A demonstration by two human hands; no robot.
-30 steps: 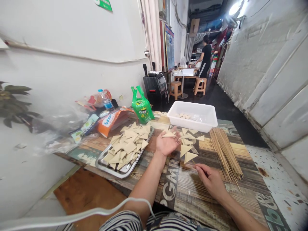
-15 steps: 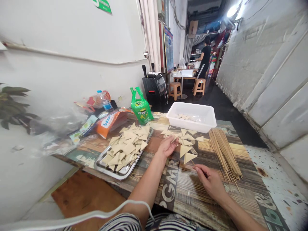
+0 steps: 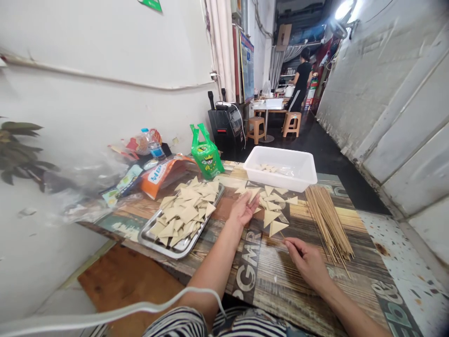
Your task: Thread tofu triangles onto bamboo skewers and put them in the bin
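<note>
My right hand [image 3: 307, 260] pinches the lower end of a thin bamboo skewer [image 3: 282, 234]. A flat cream-coloured food triangle [image 3: 278, 228] sits at its upper end, with another triangle [image 3: 269, 217] just beyond; whether the skewer runs through both I cannot tell. Palm up, my left hand [image 3: 242, 209] has its fingers on a cream triangle [image 3: 253, 193] beside the loose triangles [image 3: 275, 197] on the table. To its left, a metal tray [image 3: 182, 254] holds a heap of the same triangles.
A white plastic tub [image 3: 294, 180] with some pieces in it stands at the back. Bamboo skewers [image 3: 329, 224] lie in a bundle at the right. A green bag [image 3: 207, 161], an orange packet [image 3: 159, 178] and a bottle [image 3: 154, 146] are at the back left. A person [image 3: 301, 82] stands far off.
My left hand has turned up slightly, and a triangle now shows at its fingertips. The right hand with the skewer stays almost in place. The view has shifted slightly.
</note>
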